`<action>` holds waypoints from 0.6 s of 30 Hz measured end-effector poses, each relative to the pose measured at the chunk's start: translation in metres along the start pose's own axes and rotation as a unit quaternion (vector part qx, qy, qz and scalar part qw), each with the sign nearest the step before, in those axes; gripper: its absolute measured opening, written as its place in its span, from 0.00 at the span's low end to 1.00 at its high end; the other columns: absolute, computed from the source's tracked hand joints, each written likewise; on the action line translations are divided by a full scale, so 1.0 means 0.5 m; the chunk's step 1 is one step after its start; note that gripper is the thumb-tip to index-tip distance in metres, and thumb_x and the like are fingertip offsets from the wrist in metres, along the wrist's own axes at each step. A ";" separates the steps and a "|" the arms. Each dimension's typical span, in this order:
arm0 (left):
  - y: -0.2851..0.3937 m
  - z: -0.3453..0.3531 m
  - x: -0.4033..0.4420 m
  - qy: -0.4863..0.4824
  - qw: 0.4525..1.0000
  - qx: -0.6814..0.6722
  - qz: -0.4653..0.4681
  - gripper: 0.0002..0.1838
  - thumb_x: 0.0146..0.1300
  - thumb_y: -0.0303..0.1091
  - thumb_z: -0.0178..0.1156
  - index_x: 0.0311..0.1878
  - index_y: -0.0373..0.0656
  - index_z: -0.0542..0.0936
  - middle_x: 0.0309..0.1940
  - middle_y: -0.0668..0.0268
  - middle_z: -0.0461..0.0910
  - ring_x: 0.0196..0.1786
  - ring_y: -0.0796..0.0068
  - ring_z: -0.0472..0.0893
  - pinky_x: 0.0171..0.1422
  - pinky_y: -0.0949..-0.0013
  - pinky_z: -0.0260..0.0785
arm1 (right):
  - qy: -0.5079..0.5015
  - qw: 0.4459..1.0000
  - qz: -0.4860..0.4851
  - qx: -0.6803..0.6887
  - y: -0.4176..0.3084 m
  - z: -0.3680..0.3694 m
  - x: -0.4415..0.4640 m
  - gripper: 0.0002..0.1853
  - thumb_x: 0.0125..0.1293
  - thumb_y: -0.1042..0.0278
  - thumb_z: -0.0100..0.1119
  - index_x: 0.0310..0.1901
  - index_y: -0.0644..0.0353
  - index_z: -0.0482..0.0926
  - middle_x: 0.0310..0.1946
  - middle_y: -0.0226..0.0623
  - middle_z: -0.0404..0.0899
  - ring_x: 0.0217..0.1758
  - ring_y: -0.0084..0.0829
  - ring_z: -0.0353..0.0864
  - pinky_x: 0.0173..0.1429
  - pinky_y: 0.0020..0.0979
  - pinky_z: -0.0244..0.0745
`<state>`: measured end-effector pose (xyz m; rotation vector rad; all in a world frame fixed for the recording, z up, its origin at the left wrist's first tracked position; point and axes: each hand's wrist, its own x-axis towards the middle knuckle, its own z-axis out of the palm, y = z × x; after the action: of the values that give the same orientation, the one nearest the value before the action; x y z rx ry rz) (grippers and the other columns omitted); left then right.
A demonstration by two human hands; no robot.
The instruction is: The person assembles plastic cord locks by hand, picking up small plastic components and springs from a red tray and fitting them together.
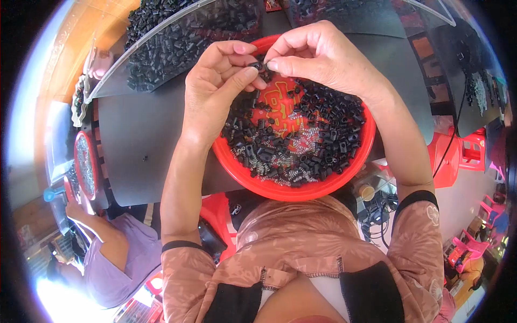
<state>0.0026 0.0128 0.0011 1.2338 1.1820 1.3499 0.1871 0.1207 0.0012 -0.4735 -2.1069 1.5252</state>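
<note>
A round red basin [293, 192] stands in front of me, holding many small black plastic parts [344, 116] and small metal springs [304, 141]. Above its far side, my left hand [223, 81] is closed with thumb and fingers on a small black part [256, 65]. Close to its right, my right hand [318, 56] pinches with thumb and index finger at the edge of that part; what lies between those fingertips is too small to make out. The two hands nearly touch.
A clear-walled container [161, 54] with a heap of black parts [156, 24] stands at the back left on the dark table [140, 129]. Another person [121, 253] sits at the left near a red basin of metal pieces [85, 164]. Red stools [452, 153] stand right.
</note>
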 end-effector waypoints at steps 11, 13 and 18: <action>0.002 0.002 -0.001 -0.014 0.999 0.019 -0.025 0.08 0.66 0.22 0.56 0.47 0.36 0.73 0.36 0.61 0.80 0.34 0.77 0.80 0.41 0.76 0.72 | -0.021 0.999 0.010 0.033 -0.002 0.000 0.001 0.10 0.64 0.68 0.62 0.41 0.67 0.82 0.33 0.30 0.83 0.37 0.18 0.79 0.45 0.23 0.75; 0.007 0.004 -0.002 -0.015 0.998 0.045 -0.031 0.06 0.66 0.22 0.56 0.45 0.36 0.73 0.35 0.60 0.81 0.34 0.77 0.80 0.41 0.75 0.73 | -0.026 1.000 0.006 0.015 -0.005 -0.002 0.003 0.10 0.64 0.68 0.62 0.41 0.67 0.82 0.32 0.31 0.83 0.36 0.18 0.79 0.43 0.23 0.75; 0.012 0.017 0.000 0.005 0.996 0.091 -0.022 0.02 0.66 0.25 0.56 0.40 0.39 0.72 0.30 0.65 0.75 0.30 0.78 0.74 0.38 0.75 0.68 | -0.022 0.999 -0.032 -0.031 -0.004 -0.010 0.006 0.09 0.61 0.67 0.62 0.36 0.65 0.83 0.27 0.33 0.84 0.30 0.19 0.79 0.36 0.25 0.75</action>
<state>0.0110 0.0126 0.0074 1.3220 1.3545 1.2391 0.1872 0.1256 0.0047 -0.3955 -2.1872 1.4501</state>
